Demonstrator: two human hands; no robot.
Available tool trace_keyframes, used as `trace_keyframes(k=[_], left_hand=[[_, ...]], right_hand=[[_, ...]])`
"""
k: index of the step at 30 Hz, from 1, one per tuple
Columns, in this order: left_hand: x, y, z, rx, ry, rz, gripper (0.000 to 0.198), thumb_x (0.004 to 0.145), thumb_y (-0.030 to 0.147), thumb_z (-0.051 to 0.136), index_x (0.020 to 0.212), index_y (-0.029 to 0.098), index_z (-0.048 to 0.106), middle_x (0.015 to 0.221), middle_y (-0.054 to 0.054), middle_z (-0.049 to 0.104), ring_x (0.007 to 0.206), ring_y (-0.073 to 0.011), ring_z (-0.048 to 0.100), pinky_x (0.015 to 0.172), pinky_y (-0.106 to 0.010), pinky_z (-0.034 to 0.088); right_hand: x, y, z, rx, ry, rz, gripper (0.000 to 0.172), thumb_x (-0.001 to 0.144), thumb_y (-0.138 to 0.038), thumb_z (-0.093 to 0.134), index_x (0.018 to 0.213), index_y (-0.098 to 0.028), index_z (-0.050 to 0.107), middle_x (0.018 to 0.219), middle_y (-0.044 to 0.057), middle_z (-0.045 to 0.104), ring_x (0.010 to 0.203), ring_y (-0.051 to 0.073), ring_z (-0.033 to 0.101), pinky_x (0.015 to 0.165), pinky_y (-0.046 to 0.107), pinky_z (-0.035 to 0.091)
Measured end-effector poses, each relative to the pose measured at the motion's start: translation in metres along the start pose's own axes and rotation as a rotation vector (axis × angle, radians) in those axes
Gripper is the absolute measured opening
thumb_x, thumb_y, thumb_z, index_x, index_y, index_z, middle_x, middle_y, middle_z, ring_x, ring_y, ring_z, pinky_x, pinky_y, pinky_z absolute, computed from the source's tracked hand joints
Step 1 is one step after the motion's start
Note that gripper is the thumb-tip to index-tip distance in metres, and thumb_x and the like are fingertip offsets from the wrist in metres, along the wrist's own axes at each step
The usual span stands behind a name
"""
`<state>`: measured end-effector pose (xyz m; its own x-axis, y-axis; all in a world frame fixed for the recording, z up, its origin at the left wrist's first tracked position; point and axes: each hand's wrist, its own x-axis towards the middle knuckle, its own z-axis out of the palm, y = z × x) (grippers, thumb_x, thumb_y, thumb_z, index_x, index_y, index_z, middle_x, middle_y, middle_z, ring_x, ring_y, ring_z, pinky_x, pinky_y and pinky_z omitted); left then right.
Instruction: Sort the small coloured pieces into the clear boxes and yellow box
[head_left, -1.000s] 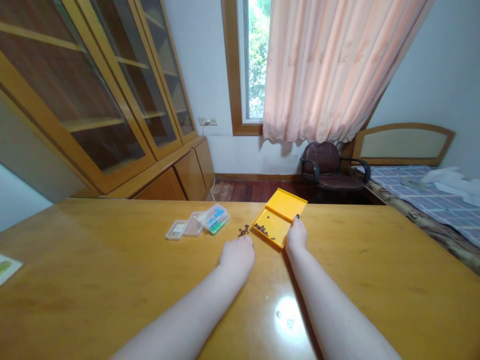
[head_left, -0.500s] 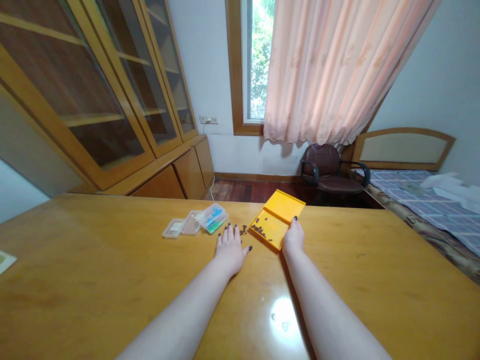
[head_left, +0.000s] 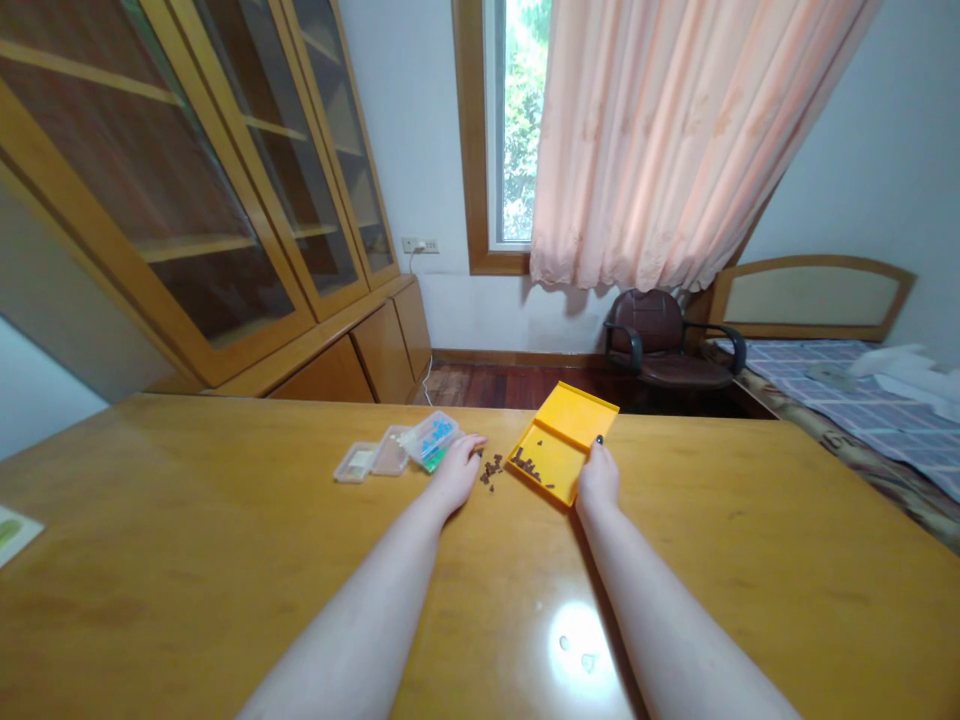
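Observation:
A yellow tray [head_left: 568, 428] lies on the wooden table [head_left: 187, 540] with small dark beads [head_left: 529, 466] in its near corner. My right hand [head_left: 598, 478] grips the tray's near right edge, thumb on the rim. A little pile of the same dark beads [head_left: 491, 468] sits on the table just left of the tray. My left hand [head_left: 455, 470] reaches forward beside that pile, fingers extended up to a clear plastic box of blue and green beads [head_left: 431, 440]. Whether it grips the box is not visible.
Two small clear lids or boxes [head_left: 373, 458] lie left of the bead box. A paper [head_left: 13, 531] pokes in at the table's left edge. Beyond the table are glass-front cabinets [head_left: 195, 190], a dark armchair [head_left: 660, 335], a bed [head_left: 847, 390] and a curtained window.
My left hand opened from a curled pose near the bead pile, then slid forward and left to the clear bead box. The right hand kept its hold on the yellow tray.

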<state>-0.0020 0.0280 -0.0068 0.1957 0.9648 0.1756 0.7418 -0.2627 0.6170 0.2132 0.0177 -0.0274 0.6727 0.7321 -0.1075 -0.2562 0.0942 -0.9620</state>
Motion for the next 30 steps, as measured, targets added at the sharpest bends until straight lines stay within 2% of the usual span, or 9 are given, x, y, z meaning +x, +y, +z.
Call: trace_keyframes(k=[4,9,18,22,30], left_hand=[[0.005,-0.005,-0.004,0.032,-0.008,0.059,0.043,0.070,-0.001,0.037,0.100,0.015,0.063,0.107,-0.007,0.063,0.104,-0.0155,0.055,0.098,-0.032,0.038],[0.003,-0.001,-0.002,0.151,-0.077,0.129,0.029,0.078,0.010,0.046,0.096,0.019,0.067,0.098,-0.006,0.066,0.094,-0.0166,0.057,0.089,-0.030,0.042],[-0.003,0.008,0.006,0.263,-0.058,0.099,0.015,0.080,0.018,0.052,0.089,0.019,0.064,0.092,-0.005,0.062,0.091,-0.0171,0.055,0.083,-0.029,0.040],[-0.005,0.010,0.005,0.264,-0.040,0.106,0.018,0.083,0.018,0.046,0.090,0.018,0.062,0.092,-0.006,0.061,0.091,-0.0173,0.055,0.083,-0.028,0.040],[-0.009,0.017,0.009,0.283,-0.058,0.093,0.015,0.081,0.020,0.048,0.090,0.018,0.059,0.093,-0.006,0.060,0.090,-0.0178,0.054,0.081,-0.029,0.040]], right_hand=[[-0.001,0.000,0.002,0.070,-0.009,0.049,0.026,0.076,-0.040,0.047,0.079,-0.018,0.060,0.073,0.001,0.066,0.069,0.018,0.063,0.062,0.029,0.050],[-0.002,0.001,0.003,0.132,-0.033,0.081,0.028,0.076,-0.044,0.048,0.083,-0.019,0.059,0.073,-0.001,0.067,0.070,0.019,0.064,0.063,0.032,0.052],[0.001,0.004,0.002,0.075,-0.014,0.077,0.029,0.075,-0.043,0.049,0.081,-0.018,0.061,0.077,0.001,0.067,0.072,0.019,0.064,0.062,0.031,0.052],[0.001,0.005,0.002,0.088,-0.022,0.070,0.031,0.075,-0.045,0.049,0.084,-0.017,0.060,0.078,0.002,0.068,0.071,0.019,0.064,0.062,0.031,0.052],[-0.007,-0.008,0.003,0.075,-0.007,0.088,0.027,0.075,-0.041,0.048,0.081,-0.017,0.061,0.076,0.002,0.068,0.071,0.019,0.064,0.061,0.030,0.051]])
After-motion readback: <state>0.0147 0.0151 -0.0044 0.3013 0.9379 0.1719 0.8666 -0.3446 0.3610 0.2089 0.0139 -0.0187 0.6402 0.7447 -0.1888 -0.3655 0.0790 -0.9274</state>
